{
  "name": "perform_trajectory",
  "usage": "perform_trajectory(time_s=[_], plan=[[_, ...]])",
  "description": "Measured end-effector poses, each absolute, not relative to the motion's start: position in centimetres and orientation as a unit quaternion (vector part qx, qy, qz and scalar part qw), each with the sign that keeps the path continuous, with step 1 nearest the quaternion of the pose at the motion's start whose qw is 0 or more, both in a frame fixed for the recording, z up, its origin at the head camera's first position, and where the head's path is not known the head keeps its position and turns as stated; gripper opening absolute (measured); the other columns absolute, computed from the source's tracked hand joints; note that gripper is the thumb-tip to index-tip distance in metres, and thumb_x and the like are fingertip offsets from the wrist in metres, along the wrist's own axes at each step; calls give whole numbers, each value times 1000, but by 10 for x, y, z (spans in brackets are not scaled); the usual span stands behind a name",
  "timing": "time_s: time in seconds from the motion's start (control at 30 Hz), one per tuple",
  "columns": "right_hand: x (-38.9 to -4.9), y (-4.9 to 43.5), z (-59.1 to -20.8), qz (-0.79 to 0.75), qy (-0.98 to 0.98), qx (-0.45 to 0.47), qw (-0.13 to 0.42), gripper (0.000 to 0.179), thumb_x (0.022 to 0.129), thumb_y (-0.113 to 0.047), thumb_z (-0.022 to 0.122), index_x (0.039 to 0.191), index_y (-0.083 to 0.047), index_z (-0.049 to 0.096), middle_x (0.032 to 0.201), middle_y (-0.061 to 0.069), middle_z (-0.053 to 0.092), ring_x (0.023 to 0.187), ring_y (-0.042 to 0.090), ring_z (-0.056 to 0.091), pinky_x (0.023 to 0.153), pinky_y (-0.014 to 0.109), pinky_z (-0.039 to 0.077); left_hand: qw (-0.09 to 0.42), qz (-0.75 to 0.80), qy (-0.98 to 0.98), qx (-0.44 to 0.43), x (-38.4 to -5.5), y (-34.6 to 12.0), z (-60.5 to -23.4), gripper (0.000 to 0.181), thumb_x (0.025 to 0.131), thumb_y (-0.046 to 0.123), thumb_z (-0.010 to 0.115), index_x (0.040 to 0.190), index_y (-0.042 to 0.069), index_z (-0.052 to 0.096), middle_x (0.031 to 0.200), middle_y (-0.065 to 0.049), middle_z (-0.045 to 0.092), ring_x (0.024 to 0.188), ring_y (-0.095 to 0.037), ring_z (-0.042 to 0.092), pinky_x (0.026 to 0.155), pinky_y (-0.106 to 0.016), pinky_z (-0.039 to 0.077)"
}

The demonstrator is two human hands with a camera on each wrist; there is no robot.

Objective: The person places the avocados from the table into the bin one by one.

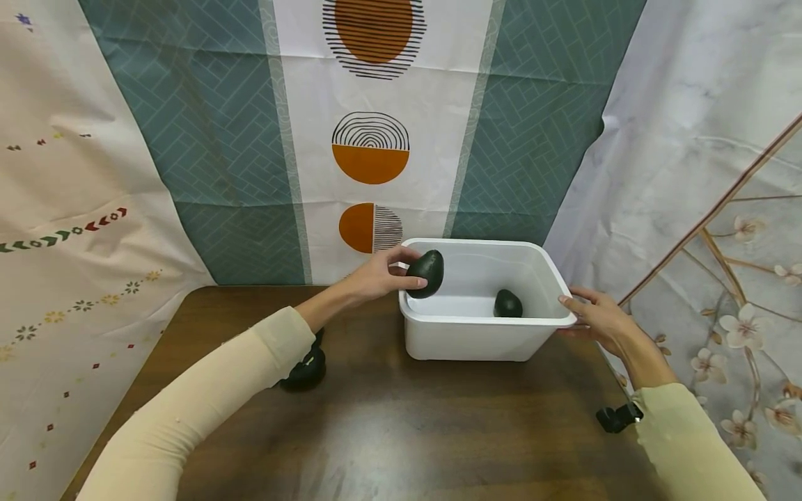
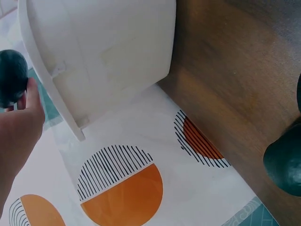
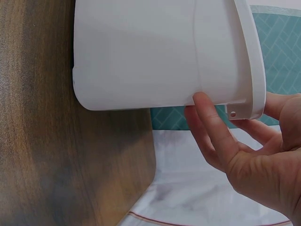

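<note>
My left hand [image 1: 382,273] pinches a dark green avocado [image 1: 429,273] at the left end of a white plastic bin [image 1: 473,341], at rim height. The left wrist view also shows this avocado [image 2: 11,77] at its left edge, the fingers behind it. Inside the bin, toward its right end, lies another avocado [image 1: 508,304]. My right hand [image 1: 598,319] grips the bin's right end, with the thumb over the rim [image 3: 254,70] and fingertips against the outer wall below it. More avocados [image 1: 307,370] lie left on the table, partly hidden by the left sleeve.
The bin stands near the back of a brown wooden table [image 1: 376,424]. Patterned cloth [image 1: 526,125] hangs behind and on both sides. A small black device [image 1: 617,417] sits by the right wrist.
</note>
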State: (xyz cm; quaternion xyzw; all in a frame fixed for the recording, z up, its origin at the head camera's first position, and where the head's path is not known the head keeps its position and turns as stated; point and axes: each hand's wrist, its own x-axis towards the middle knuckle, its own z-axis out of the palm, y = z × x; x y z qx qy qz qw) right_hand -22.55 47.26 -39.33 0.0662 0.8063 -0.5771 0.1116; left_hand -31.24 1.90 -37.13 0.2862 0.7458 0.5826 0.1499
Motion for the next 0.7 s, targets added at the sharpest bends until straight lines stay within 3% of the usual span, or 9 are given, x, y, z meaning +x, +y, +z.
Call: perform_trajectory(time_s=[0.7], plan=[[-216, 468, -391, -582, 803, 68, 106, 78, 114, -32, 51, 166, 7, 9, 155, 44, 31, 93, 13, 72, 86, 45, 63, 156, 575, 741, 309, -306, 19, -377, 52, 92, 14, 82, 139, 9, 61, 134, -11, 62, 109, -29, 71, 95, -36, 54]])
